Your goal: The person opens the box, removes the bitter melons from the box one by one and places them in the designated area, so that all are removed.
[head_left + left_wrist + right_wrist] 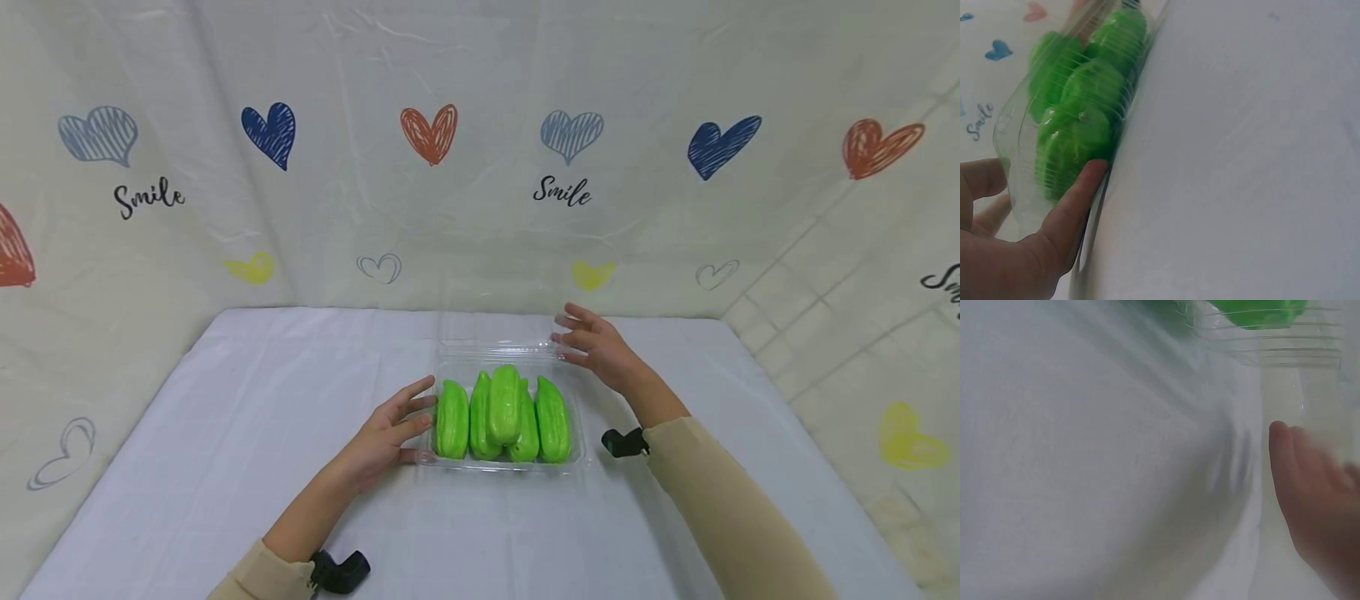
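Observation:
A clear plastic clamshell box [504, 468] sits on the table with its transparent lid [495, 333] raised at the back. Inside lie several bright green, elongated cucumber-like vegetables [452, 421], one resting on top of the others. My left hand [386, 433] is at the box's left side, fingers spread; in the left wrist view a fingertip [1099, 167] touches the wall beside the green pieces. At the back right, my right hand [600, 346] has its fingers extended along the right edge of the lid. In the right wrist view, the right hand [1313, 487] stands beside clear plastic.
White cloth [225, 467] covers the table. Behind it hangs a pale curtain [480, 217] printed with hearts and words. A black wrist device [341, 572] sits at the left cuff, another black device [624, 442] at the right cuff.

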A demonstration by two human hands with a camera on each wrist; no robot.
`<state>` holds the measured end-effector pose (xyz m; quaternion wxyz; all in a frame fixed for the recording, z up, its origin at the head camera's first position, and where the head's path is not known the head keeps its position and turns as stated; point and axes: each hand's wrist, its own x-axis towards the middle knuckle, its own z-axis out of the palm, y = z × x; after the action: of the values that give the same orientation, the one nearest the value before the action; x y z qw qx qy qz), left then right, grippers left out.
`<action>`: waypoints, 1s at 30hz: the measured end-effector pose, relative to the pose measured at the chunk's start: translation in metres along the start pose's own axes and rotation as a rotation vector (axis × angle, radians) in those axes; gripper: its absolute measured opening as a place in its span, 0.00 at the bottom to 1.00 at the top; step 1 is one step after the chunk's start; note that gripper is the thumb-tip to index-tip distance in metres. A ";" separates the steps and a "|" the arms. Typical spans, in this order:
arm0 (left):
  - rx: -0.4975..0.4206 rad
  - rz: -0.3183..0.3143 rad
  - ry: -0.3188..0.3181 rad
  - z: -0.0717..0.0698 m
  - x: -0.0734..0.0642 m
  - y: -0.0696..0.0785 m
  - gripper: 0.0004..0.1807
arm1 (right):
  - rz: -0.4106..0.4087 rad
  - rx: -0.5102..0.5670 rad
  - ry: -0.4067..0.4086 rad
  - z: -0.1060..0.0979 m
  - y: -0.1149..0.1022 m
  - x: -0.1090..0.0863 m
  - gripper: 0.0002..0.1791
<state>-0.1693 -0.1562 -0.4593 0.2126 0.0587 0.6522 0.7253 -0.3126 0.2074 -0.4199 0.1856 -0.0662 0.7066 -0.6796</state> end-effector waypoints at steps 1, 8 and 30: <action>-0.002 0.001 -0.004 0.000 0.000 0.000 0.35 | 0.002 0.000 0.000 0.001 0.000 0.000 0.40; 0.003 0.002 0.007 0.001 0.000 0.001 0.35 | 0.014 -0.010 -0.004 0.003 0.000 -0.003 0.41; -0.009 -0.020 0.027 0.000 0.001 -0.002 0.35 | 0.036 -0.016 -0.026 0.003 0.014 -0.005 0.40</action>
<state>-0.1692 -0.1554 -0.4614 0.2113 0.0415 0.6524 0.7267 -0.3046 0.2075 -0.4331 0.2068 -0.0638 0.7106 -0.6695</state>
